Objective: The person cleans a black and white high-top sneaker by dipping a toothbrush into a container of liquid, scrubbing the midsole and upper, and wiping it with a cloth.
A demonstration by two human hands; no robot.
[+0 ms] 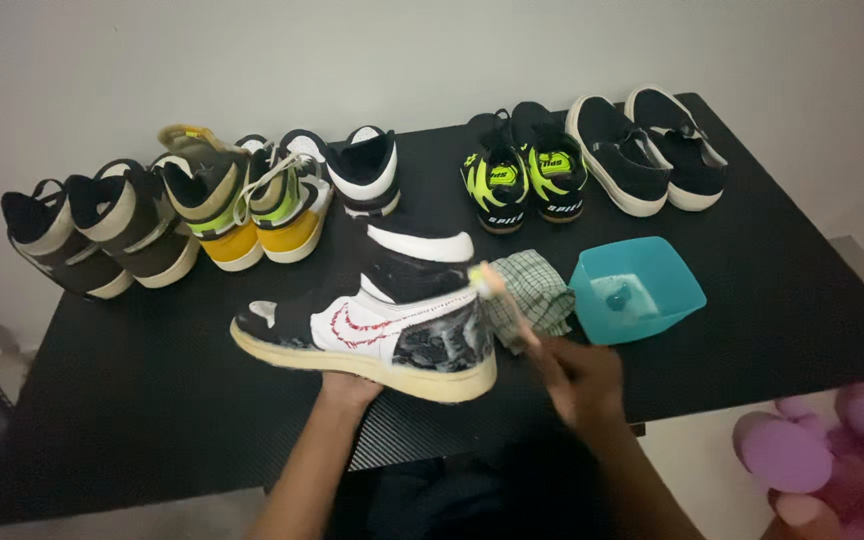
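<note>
Both hands are occupied at the near edge of the desk. The left hand is cupped under the cream rubber sole of a black, white and grey high-top sneaker with a red side mark, its fingers hidden beneath the sole, so that the shoe is propped on its side with the toe pointing left. The right hand is closed around the handle of a pale toothbrush-like brush, whose head is held against the heel panel; the hand is blurred, so the exact grip cannot be made out.

Just beyond the brush a crumpled green checked cloth is seen, touching the heel area, and beside it a turquoise plastic square bowl holding a little liquid. Along the wall side of the desk a row of other shoes is lined up: brown and cream high-tops, yellow-soled high-tops, black and neon-green trainers and black slip-ons with white soles.

Several risks may be judged from this arrangement. The sneaker is supported from below only, so it could be tipped or pushed leftward by firm strokes. The bowl lies close to the brushing arm and could be knocked, with liquid spilled across the desk. Foam could be flicked onto the neighbouring shoes, and the red mark could be smeared by hard scrubbing.
</note>
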